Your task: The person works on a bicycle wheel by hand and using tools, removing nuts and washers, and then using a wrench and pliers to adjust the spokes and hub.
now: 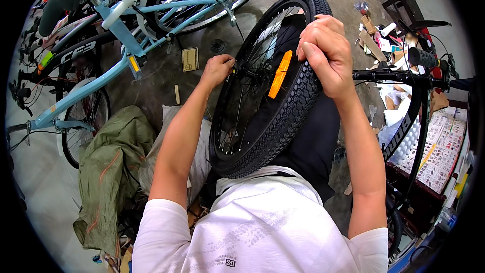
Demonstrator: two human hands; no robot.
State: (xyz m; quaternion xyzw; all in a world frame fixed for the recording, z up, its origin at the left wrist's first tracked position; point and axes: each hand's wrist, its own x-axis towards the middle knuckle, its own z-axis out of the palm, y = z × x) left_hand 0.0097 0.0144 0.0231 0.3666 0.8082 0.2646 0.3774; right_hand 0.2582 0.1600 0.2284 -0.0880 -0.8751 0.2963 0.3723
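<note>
A black bicycle wheel [301,102] with a knobby tyre leans upright against my lap and dark trousers. My right hand [327,53] is closed over the tyre and rim on its right side, thumb on the tread. An orange reflector [280,75] is fixed among the spokes just left of that hand. At the wheel's left face, my left hand [217,70] pinches with thumb and forefinger close to the hub [248,69]. Whatever sits between those fingertips is too small and hidden to name.
A light blue bicycle [121,35] stands at the left, among other bikes. Below it lies a green sack [113,172]. A small cardboard box [190,59] rests on the floor. Another black bicycle [417,106] and scattered packaging [386,40] are at the right.
</note>
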